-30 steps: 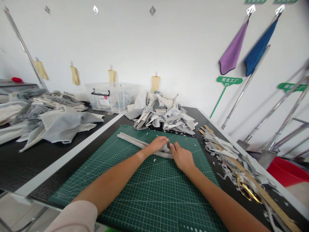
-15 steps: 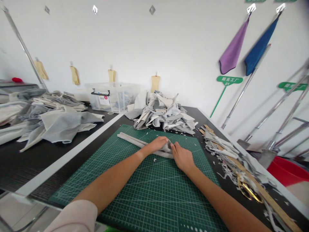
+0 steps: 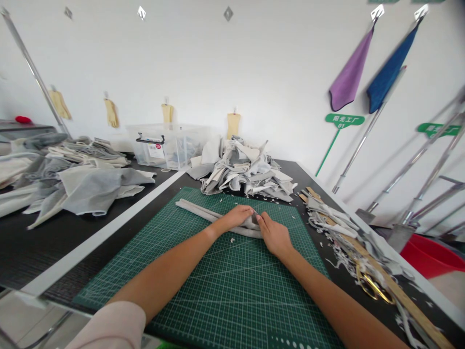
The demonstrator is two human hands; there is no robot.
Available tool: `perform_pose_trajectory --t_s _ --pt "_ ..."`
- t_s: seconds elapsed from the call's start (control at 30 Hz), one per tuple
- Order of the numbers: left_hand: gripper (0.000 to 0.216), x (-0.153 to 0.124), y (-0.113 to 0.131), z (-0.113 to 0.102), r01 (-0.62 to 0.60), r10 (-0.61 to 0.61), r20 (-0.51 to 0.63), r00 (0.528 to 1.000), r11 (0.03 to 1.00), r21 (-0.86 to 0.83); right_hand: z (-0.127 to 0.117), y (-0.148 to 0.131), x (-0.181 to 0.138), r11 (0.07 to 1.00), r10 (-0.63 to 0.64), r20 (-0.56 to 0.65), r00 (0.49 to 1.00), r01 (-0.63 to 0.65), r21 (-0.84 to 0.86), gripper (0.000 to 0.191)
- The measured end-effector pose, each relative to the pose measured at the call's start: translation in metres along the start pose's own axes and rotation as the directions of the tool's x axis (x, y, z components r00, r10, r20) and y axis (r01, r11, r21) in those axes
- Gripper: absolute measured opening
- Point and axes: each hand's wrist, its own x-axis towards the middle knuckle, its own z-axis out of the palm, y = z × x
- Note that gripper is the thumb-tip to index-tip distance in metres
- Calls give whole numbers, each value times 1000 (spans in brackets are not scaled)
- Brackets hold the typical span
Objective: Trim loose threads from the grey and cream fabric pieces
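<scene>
Left hand (image 3: 239,216): fingers bent nearly closed, gripping the folded grey cloth (image 3: 196,210)
Right hand (image 3: 275,234): thumb and fingers pinched on the cloth's right end
Cloth: on the far part of the green cutting mat (image 3: 225,283), extending left past the hands
Gold scissors (image 3: 382,293): right, beside fabric scraps (image 3: 334,222)

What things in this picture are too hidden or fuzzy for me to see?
All in the head view:
- Gray cloth: partly hidden by the left hand and right hand.
- Clear box: its cloudy wall blurs the contents.
- Red bucket: cut off by the picture's right edge.
- Far-right green sign: blurred writing, crossed by a pole.
</scene>
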Motion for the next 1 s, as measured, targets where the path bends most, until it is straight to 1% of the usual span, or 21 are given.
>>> perform_pose_trajectory --t_s 0.17,0.4,0.67,1.0 --pt "34 -1 3 -1 -4 4 4 1000 1000 8 1 1 0 998 13 9 1000 -13 63 44" --pt "33 -2 4 -1 -13 13 11 1000 999 -36 1 3 -1 990 3 6 1000 -4 140 45" --pt "35 0 1 -1 -8 7 41 999 1000 14 1 4 0 982 6 16 1000 -9 187 45" --pt "36 1 -3 0 -52 51 21 998 999 14 1 7 1 962 4 22 1000 -10 272 43"
